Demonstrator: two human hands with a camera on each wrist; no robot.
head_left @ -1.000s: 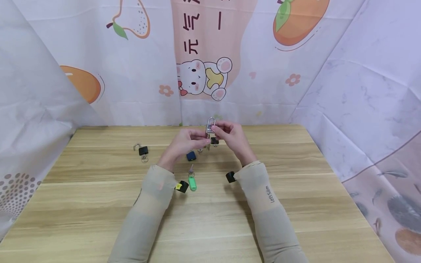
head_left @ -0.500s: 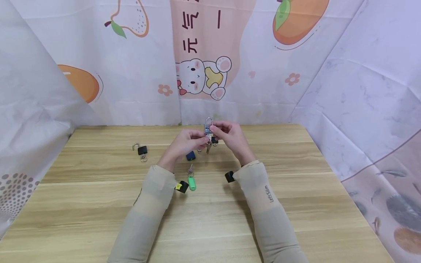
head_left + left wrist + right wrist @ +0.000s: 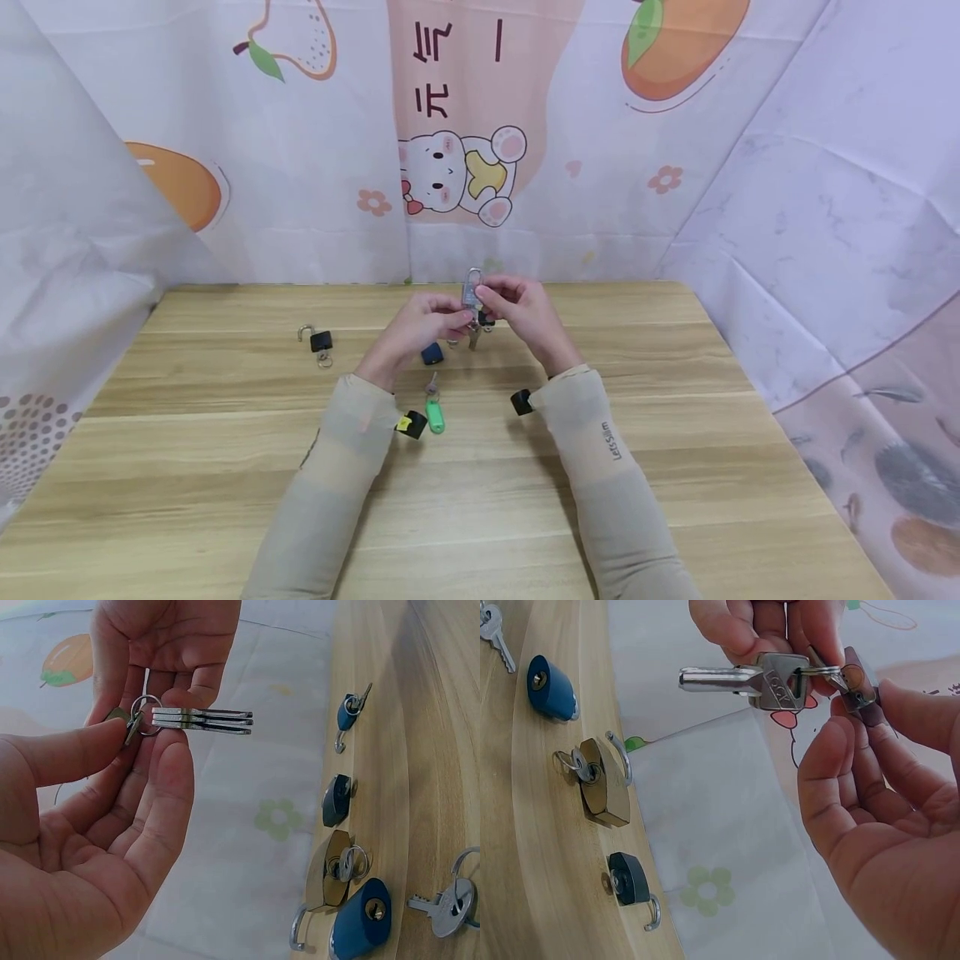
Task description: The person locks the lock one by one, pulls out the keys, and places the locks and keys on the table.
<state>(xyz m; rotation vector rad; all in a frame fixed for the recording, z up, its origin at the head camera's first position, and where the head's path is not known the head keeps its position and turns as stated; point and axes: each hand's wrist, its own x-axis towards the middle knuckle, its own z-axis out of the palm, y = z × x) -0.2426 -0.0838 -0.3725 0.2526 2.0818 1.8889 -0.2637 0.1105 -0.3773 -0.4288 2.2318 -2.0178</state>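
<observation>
Above the table's back edge, a silver padlock (image 3: 471,293) is held upright, its shackle on top. The right hand (image 3: 525,315) grips its body between thumb and curled fingers; the right wrist view shows the padlock (image 3: 864,705) with its keyhole face towards the other hand. Just below, the left hand (image 3: 420,330) pinches a key at that face; whether its blade is inside, I cannot tell. Several more keys (image 3: 202,720) stick out from the same ring past the left fingertips, and in the head view these keys (image 3: 474,337) dangle under the padlock.
On the table lie a black padlock (image 3: 321,340) with its shackle open, a blue padlock (image 3: 432,354), a brass padlock (image 3: 328,871) with a key in it, and a key with a green tag (image 3: 435,417). Black objects (image 3: 411,424) sit beside the sleeve cuffs. A printed curtain hangs behind.
The padlock has turned from edge-on to show its broad face, then tilted slightly. The keys below it have swung a little. Both hands keep their hold in nearly the same place.
</observation>
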